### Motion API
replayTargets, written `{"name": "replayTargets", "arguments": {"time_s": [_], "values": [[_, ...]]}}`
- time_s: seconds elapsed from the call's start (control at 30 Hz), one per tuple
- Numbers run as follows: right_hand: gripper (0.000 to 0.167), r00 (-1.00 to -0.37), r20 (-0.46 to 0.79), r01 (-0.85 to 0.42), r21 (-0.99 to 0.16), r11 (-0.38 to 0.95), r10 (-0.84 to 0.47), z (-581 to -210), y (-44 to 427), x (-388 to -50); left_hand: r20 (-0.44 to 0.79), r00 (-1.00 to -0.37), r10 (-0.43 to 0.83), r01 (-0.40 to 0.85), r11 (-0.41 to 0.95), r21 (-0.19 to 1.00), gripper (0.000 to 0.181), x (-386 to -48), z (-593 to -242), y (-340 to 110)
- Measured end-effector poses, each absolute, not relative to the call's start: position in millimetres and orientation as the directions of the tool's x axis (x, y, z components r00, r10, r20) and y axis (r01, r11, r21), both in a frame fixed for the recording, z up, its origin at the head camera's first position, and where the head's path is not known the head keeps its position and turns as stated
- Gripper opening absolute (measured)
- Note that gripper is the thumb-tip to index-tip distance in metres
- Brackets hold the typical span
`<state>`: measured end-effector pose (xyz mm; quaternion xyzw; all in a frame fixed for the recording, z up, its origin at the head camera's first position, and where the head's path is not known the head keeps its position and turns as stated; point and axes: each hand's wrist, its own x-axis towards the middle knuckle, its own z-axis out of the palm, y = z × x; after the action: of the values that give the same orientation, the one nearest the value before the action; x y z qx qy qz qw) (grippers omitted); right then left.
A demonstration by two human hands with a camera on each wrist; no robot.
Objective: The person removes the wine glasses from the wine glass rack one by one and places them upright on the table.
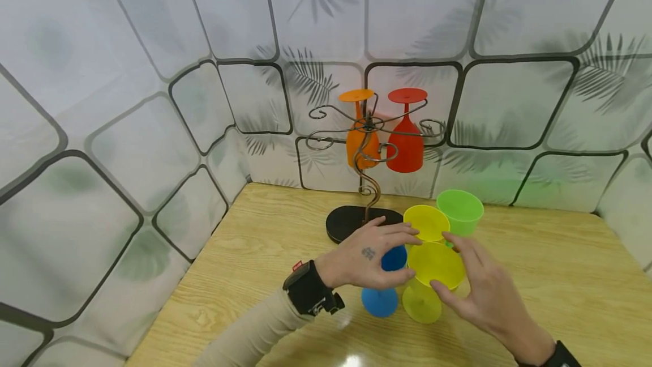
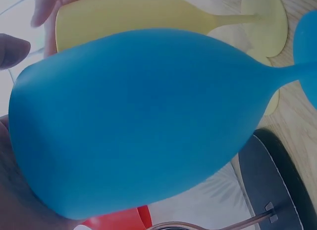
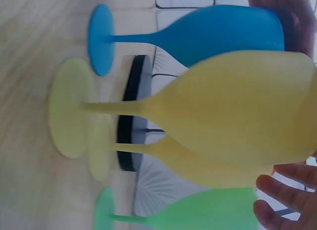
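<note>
Upright in the head view stand a blue goblet [image 1: 379,302], a front yellow goblet [image 1: 435,268], a second yellow goblet [image 1: 427,221] just behind it and a green goblet [image 1: 460,208]. My left hand [image 1: 374,256] reaches over the blue goblet and hides part of its bowl; its extended fingers point toward the front yellow rim. On the other side, my right hand [image 1: 486,290] has its thumb and fingers spread at the front yellow goblet's rim. Whether either hand touches that rim I cannot tell. The left wrist view is filled by the blue bowl [image 2: 138,121].
A metal stemware rack [image 1: 369,123] with curled arms rises from a black base [image 1: 343,222] behind the goblets. An orange goblet [image 1: 356,143] and a red goblet [image 1: 406,143] hang upside down from it. Patterned cloth [image 1: 321,33] surrounds the wooden table [image 1: 244,242].
</note>
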<state>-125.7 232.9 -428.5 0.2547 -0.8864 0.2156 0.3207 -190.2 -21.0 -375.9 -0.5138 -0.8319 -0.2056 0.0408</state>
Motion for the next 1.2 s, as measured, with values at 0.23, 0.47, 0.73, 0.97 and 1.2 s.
{"name": "replayTargets", "arguments": {"time_s": [0.23,0.47,0.73,0.97,1.2], "values": [[0.069,-0.645,0.713,-0.606,-0.261,0.751,-0.273,-406,237,-141,0.320,-0.454,0.831,0.872,0.342,0.349,0.056,-199,-370,-25],[0.065,-0.706,0.679,-0.582,-0.394,0.711,-0.202,-391,243,-167,0.331,-0.525,0.784,0.797,0.317,0.513,0.067,-215,-362,-28],[0.061,-0.712,0.675,-0.610,-0.454,0.650,-0.197,-370,248,-194,0.304,-0.657,0.690,0.670,0.350,0.654,0.069,-239,-352,-23],[0.060,-0.796,0.556,-0.558,-0.523,0.644,-0.238,-348,247,-221,0.298,-0.705,0.644,0.592,0.304,0.746,0.070,-262,-341,-7],[0.059,-0.852,0.472,-0.503,-0.612,0.611,-0.227,-330,242,-241,0.258,-0.760,0.596,0.530,0.341,0.776,0.078,-276,-337,0]]}}
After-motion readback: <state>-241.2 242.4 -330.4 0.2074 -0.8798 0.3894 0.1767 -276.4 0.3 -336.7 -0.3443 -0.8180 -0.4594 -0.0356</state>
